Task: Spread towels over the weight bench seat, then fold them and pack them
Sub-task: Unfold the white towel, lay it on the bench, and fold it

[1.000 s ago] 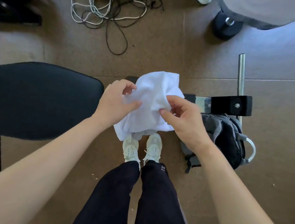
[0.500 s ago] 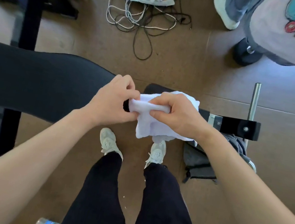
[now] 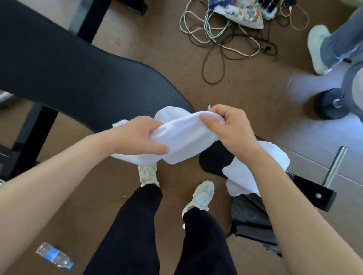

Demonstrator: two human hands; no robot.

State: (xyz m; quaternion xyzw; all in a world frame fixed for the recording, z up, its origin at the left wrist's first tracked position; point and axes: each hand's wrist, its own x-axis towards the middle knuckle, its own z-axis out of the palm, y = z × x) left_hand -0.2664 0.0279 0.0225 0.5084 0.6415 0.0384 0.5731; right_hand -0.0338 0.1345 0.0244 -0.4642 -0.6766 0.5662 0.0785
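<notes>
So nearest the camera there's a clear plastic water bottle with a blue label (image 3: 55, 256) lying on the brown floor (image 3: 83, 192), just left of the person's dark-trousered legs (image 3: 133, 238). That's the first trip hazard if they step sideways without looking. A bit further out, both hands are busy with the white terry towel (image 3: 185, 138), held in the air above the pale trainers (image 3: 148, 174). The left hand (image 3: 142, 136) has its fingers curled round the lower bunched end, and the right hand (image 3: 229, 131) pinches the upper edge between thumb and curled fingers. The towel's twisted between them rather than flat, so I'd guess it's being opened up or started on a fold, can't really say which. More white cloth (image 3: 273, 158) shows behind the right forearm, over the small black seat pad (image 3: 214, 161). Whether it's the same towel's tail or a second one, no idea. Risk here imo: that loose end dragging on the floor or snagging on the black steel frame with the silver peg (image 3: 309, 190) just to the right. A grey-and-black backpack (image 3: 255, 219) sits under that forearm, near the right foot, presumably for packing. To the left, the long black ribbed padded worktop (image 3: 54, 71) has loads of bare room, its rounded end just beside the towel. Beyond, a tangle of white and black cables (image 3: 218, 32) and another person's legs (image 3: 353, 39) crowd the far floor, so the free room is leftward.
</notes>
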